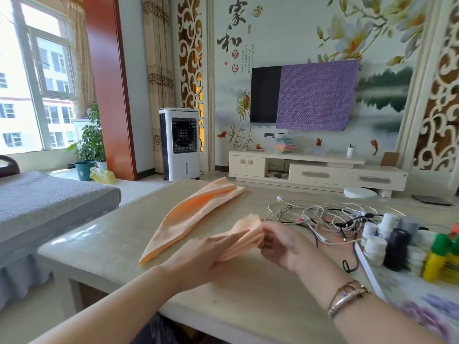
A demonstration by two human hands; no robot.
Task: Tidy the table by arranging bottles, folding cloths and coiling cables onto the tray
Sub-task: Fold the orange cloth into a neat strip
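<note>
both hands (248,247) pinch peach cloth (196,212), fingertips hidden.

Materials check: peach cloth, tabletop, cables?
Peach cloth: soft matte fabric, probably microfibre or terry; it drapes and creases. Tabletop: glossy beige, stone-like or laminate; it reflects window light. Cables: thin, smooth plastic-looking jackets, white and black, lying in loose tangled loops.
</note>
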